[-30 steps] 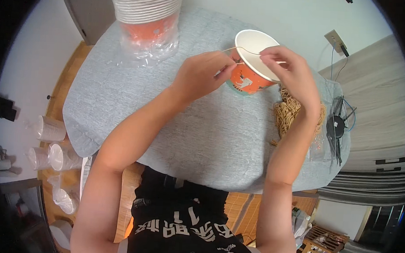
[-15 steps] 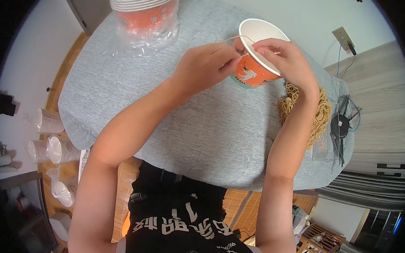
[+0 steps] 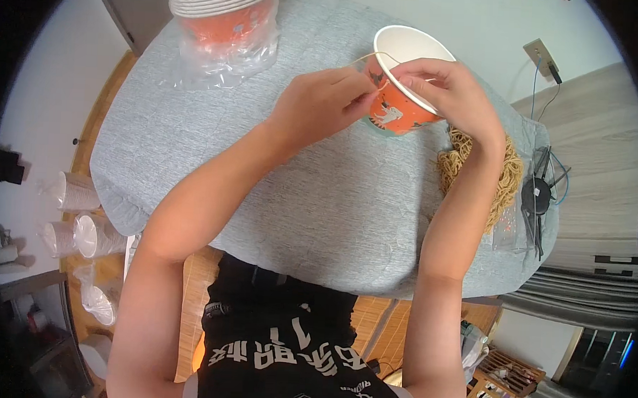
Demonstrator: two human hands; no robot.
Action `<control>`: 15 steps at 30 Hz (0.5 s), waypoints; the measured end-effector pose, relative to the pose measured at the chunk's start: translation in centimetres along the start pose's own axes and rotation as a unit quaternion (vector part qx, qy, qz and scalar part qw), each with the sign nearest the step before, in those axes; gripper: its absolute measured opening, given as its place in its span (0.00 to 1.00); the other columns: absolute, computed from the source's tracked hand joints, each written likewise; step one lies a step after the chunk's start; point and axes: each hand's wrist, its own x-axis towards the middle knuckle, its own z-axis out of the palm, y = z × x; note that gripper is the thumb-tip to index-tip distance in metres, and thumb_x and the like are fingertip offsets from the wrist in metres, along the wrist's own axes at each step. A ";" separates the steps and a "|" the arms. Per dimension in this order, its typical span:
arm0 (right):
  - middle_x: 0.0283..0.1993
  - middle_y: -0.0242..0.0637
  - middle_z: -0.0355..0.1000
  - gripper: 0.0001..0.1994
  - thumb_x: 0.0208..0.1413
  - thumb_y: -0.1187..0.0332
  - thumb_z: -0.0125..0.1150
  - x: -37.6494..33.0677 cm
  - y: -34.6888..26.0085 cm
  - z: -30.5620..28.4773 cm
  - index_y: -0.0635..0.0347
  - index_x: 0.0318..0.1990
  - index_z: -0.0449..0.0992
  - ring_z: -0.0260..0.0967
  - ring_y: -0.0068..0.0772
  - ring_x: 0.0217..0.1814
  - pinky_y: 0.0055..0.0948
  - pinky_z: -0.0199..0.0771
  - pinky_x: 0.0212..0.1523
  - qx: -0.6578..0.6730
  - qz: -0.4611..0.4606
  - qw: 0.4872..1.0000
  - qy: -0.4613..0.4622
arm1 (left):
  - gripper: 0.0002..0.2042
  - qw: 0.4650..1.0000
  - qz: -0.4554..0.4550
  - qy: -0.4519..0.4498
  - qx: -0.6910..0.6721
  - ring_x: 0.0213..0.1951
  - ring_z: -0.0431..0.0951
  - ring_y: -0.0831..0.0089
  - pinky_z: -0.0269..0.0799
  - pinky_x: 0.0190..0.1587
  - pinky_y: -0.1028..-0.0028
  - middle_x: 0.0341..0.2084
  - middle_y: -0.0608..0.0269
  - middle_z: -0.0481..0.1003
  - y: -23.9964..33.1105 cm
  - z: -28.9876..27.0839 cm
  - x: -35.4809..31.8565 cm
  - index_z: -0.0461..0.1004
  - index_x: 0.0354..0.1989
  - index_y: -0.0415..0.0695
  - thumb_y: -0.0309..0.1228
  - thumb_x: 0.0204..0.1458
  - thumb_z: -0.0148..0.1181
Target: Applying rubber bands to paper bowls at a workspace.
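An orange paper bucket with a white rim and animal pictures stands on the table, tilted a little. At its left side, my left hand pinches a thin tan cord between thumb and fingertips; the cord loops up over the rim. My right hand reaches across the bucket's near right rim, its fingers closed by the rim where the cord runs. Its fingertips are partly hidden, and the cord's end there is hard to make out. A pile of tan cords lies under and beside my right forearm.
A stack of orange paper buckets in clear plastic stands at the table's far left. A black router with cables sits at the right edge, near a clear plastic bag. Wrapped white tubs stand on the floor at left.
My right fingers have shifted slightly inward and down at the bucket's rim. The bucket sits a little higher and further left in view. My left hand keeps its pinch on the cord.
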 end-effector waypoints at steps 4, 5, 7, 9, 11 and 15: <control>0.39 0.35 0.81 0.12 0.63 0.67 0.61 0.0 0.0 0.1 0.59 0.49 0.82 0.77 0.25 0.43 0.29 0.80 0.42 0.020 0.005 1.000 -0.020 | 0.06 0.999 -0.013 0.030 0.000 0.27 0.78 0.62 0.74 0.28 0.65 0.24 0.64 0.75 -0.1 0.3 0.1 0.73 0.31 0.48 0.31 0.52 0.67; 0.39 0.35 0.81 0.12 0.63 0.67 0.61 0.0 0.0 0.1 0.59 0.49 0.82 0.77 0.25 0.43 0.29 0.80 0.42 0.020 0.006 1.000 -0.020 | 0.06 0.999 -0.013 0.030 0.000 0.27 0.78 0.62 0.74 0.28 0.65 0.24 0.64 0.75 0.0 0.3 0.2 0.73 0.31 0.48 0.31 0.52 0.67; 0.40 0.35 0.80 0.12 0.64 0.66 0.60 0.0 0.1 0.1 0.60 0.51 0.81 0.76 0.24 0.44 0.28 0.78 0.45 0.036 0.011 0.998 -0.043 | 0.06 0.999 -0.024 0.021 0.004 0.27 0.78 0.61 0.74 0.28 0.64 0.24 0.64 0.75 0.1 0.4 0.3 0.73 0.31 0.48 0.31 0.53 0.66; 0.40 0.34 0.80 0.12 0.64 0.66 0.59 0.2 0.4 0.3 0.60 0.51 0.81 0.75 0.24 0.43 0.28 0.77 0.45 0.044 0.005 0.998 -0.054 | 0.05 0.999 -0.027 0.018 0.001 0.26 0.78 0.64 0.74 0.28 0.67 0.26 0.63 0.77 0.1 0.6 0.4 0.76 0.33 0.46 0.29 0.54 0.67; 0.40 0.34 0.80 0.12 0.65 0.66 0.59 0.3 0.7 0.4 0.61 0.51 0.80 0.75 0.24 0.43 0.27 0.76 0.46 0.051 0.000 0.997 -0.063 | 0.04 0.999 -0.029 0.016 -0.004 0.26 0.78 0.66 0.74 0.29 0.70 0.27 0.61 0.78 0.2 0.7 0.4 0.78 0.35 0.44 0.28 0.54 0.67; 0.37 0.35 0.78 0.11 0.65 0.65 0.58 0.4 0.4 0.7 0.62 0.47 0.79 0.73 0.25 0.41 0.28 0.75 0.45 0.020 -0.024 0.998 -0.059 | 0.05 0.999 -0.034 0.000 0.009 0.27 0.79 0.64 0.74 0.30 0.69 0.30 0.60 0.79 0.3 0.8 0.4 0.78 0.37 0.44 0.29 0.55 0.66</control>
